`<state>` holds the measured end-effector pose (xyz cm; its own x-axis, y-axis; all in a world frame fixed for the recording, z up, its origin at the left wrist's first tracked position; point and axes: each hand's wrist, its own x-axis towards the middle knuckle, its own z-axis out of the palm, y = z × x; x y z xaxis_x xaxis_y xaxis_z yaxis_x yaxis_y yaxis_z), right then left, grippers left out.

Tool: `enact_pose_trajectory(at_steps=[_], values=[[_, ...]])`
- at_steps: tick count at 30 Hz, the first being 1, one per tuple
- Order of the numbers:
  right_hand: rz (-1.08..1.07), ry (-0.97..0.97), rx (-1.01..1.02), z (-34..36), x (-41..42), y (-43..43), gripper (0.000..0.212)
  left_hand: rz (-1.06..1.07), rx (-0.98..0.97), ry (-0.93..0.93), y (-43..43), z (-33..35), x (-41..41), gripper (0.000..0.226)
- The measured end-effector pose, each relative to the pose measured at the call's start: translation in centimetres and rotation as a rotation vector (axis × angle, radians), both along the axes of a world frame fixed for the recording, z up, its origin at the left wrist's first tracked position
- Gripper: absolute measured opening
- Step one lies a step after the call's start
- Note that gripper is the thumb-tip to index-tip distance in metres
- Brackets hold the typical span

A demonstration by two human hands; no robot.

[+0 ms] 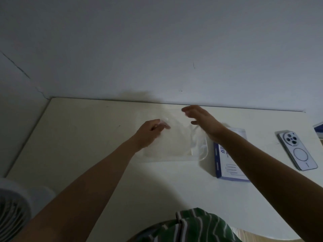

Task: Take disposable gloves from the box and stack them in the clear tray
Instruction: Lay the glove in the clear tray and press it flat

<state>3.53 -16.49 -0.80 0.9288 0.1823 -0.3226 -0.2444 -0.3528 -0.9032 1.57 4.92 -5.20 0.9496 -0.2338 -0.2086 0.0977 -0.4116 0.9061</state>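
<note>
Thin clear plastic gloves (174, 144) lie in the clear, round-cornered tray (204, 156) on the cream table (87, 137). Left hand (150, 131) pinches a glove edge over the tray; right hand (201, 117) hovers above its far side, fingers loosely spread. White-and-blue glove box (225, 164) just right of the tray; pale phone (297, 151) beyond

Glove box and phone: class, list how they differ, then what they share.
The glove box is white with a blue edge; the phone is pale with a round camera cluster. The glove box lies beside the clear tray; the phone lies farther right. The right forearm hides part of the glove box; the phone shows whole. Both lie flat on the table.
</note>
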Motion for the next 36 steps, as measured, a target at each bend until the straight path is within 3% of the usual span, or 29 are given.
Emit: enact_pose_trajectory(at_steps=[3, 6, 10, 12, 14, 16, 18, 21, 23, 25, 29, 32, 36], values=[[0.294, 0.158, -0.138, -0.3, 0.0, 1.6, 0.042, -0.131, -0.003, 0.029, 0.7, 0.6, 0.2, 0.025], [0.445, 0.225, -0.324, -1.1, -0.2, 2.8, 0.044, -0.082, 0.0, 0.065, 0.7, 0.8, 0.6, 0.021], [0.31, 0.065, -0.382, -1.9, 0.2, 3.1, 0.021, 0.195, -0.03, 0.349, -0.1, 0.8, 1.1, 0.042], [0.251, -0.006, -0.47, -2.4, 0.3, 3.3, 0.019, 0.299, -0.165, 0.557, -0.4, 0.3, 1.1, 0.024], [0.245, -0.058, -0.545, -2.9, 0.2, 3.4, 0.021, 0.376, -0.181, 0.623, -1.1, -0.7, 0.7, 0.014], [0.259, -0.08, -0.576, -3.1, 0.0, 3.2, 0.024, 0.457, -0.048, 0.518, -1.6, -1.8, 0.5, 0.003], [0.286, -0.201, -0.624, -2.9, -0.2, 2.9, 0.033, 0.438, 0.161, 0.403, -1.9, -2.5, 0.5, 0.018], [0.199, -0.672, -0.585, -1.6, -0.4, 3.1, 0.033, 0.256, 0.552, 0.275, -2.0, -3.0, 0.3, 0.022], [0.172, -0.834, -0.432, -0.8, -0.6, 3.8, 0.022, 0.249, 0.629, 0.216, -1.9, -3.2, 0.3, 0.024], [0.288, -0.701, -0.34, -1.3, -0.7, 4.4, 0.019, 0.253, 0.656, 0.197, -1.9, -3.3, 0.3, 0.025], [0.557, -0.204, -0.627, -5.4, -0.5, 4.9, 0.03, 0.179, 0.719, 0.199, -2.0, -3.7, 0.2, 0.032], [0.572, -0.025, -0.67, -8.0, -0.3, 5.1, 0.046, 0.1, 0.823, 0.212, -2.1, -3.7, -0.2, 0.054], [0.593, 0.029, -0.69, -9.9, -0.1, 5.6, 0.073, -0.034, 1.124, -0.312, -2.9, -3.2, -0.5, 0.05]])
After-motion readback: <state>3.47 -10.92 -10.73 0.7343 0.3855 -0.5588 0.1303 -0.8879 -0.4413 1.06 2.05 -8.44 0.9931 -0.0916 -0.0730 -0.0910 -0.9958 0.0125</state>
